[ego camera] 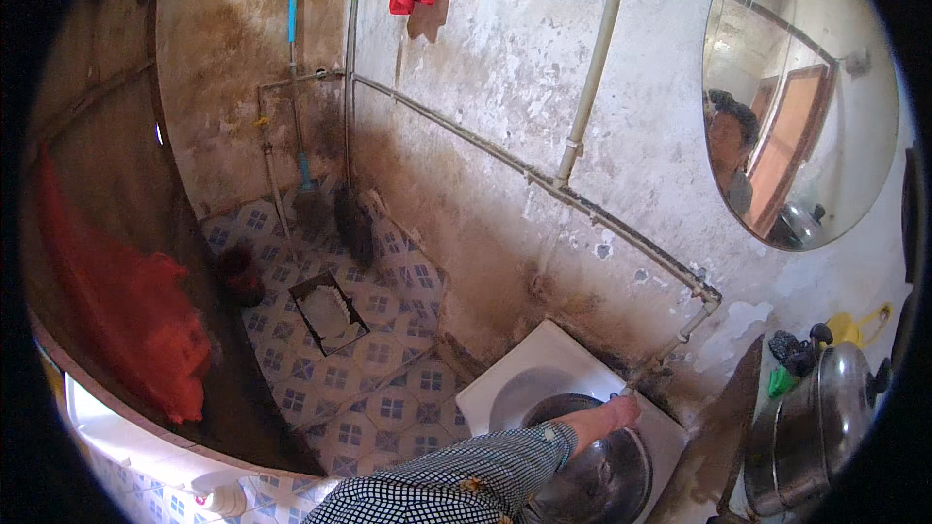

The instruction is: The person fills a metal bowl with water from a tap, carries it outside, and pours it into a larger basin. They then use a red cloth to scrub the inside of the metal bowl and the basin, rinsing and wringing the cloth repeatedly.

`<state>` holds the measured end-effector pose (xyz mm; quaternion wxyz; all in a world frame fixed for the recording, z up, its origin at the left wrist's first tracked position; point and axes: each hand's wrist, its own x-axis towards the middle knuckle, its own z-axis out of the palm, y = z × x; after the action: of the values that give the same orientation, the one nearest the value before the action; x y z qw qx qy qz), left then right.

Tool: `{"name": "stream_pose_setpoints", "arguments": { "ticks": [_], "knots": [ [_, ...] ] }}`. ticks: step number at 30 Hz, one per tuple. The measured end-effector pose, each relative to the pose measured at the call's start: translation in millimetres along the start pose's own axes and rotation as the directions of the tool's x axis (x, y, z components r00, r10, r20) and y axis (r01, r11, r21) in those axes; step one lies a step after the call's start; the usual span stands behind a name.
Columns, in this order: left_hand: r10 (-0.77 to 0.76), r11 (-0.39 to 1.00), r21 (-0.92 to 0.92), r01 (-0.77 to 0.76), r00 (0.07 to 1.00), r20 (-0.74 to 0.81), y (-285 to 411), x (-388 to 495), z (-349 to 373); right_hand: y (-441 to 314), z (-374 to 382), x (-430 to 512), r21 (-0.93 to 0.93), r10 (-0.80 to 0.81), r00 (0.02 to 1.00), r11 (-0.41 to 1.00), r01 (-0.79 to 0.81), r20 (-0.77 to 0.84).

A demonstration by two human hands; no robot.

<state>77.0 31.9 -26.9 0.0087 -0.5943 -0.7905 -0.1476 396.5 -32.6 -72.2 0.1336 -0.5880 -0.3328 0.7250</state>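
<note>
My left hand (623,412), in a black-and-white checked sleeve, is closed around the tap at the lower end of the wall pipe (681,338). The tap itself is mostly hidden by the fingers. Below the hand and forearm, a round metal basin (608,477) sits in the white sink (557,346) against the wall. The forearm covers part of the basin. My right hand is out of view.
At the right stands a lidded metal pot (794,422), beside a green item (782,381). An oval mirror (801,109) hangs above. A tiled floor (393,407) has a square recess (329,313); two long-handled tools, one a brush (353,233), lean in the corner. Red cloth (156,327) hangs left.
</note>
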Motion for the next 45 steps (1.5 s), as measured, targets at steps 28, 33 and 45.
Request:
{"name": "stream_pose_setpoints", "arguments": {
  "ticks": [28, 33, 45],
  "knots": [
    [-0.127, 0.979, -0.144, 0.145, 0.984, 0.128, 6.5, -6.8, -11.2, 9.6, -34.7, 6.9, -0.648, -0.561, 0.567, 0.07, 0.759, 0.604],
    [-0.15, 0.981, -0.106, 0.165, 0.98, 0.134, 8.1, -3.7, -6.4, -2.1, -22.3, -26.9, -0.483, -0.622, 0.428, 0.09, 0.871, 0.656],
    [-0.19, 0.979, -0.056, 0.197, 0.976, 0.106, 12.0, -4.5, -13.5, -6.3, 8.1, -34.2, -0.347, -0.399, 0.813, 0.758, 0.552, 0.424]
  ]
}}
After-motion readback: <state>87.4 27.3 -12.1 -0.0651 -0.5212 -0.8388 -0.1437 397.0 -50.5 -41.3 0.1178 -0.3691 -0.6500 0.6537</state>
